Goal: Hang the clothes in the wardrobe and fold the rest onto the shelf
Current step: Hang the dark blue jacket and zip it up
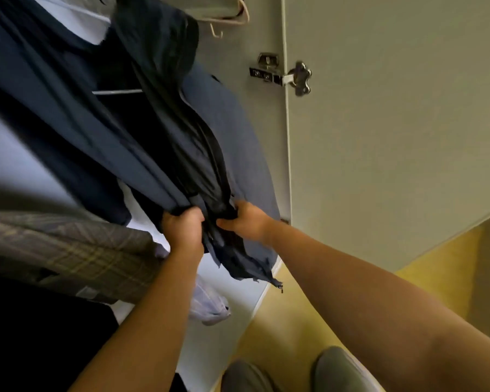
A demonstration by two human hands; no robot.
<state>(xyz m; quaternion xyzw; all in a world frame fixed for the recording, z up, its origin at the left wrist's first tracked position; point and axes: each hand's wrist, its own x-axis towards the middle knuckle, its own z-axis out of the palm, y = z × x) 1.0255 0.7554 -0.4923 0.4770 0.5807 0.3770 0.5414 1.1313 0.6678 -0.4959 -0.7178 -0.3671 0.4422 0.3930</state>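
— Fingers (194, 215) of your left hand (184, 232): how do they lie?
— Curled tight round a bunch of the dark blue jacket (224, 131), near its lower hem. Your right hand (246, 222) pinches the fabric just beside it, thumb against fingertips, on a black strip that looks like a zip, though blur makes that uncertain.
— Where does your jacket hang?
— Inside the wardrobe, at its right edge, beside the door (379, 137) with the metal hinge (280, 73).
— What else is around you?
— A plaid garment (68, 250) is at the wardrobe's left edge, pale hangers (235, 18) are at its top, and your grey shoes (340, 369) stand on the yellow floor (294, 321).
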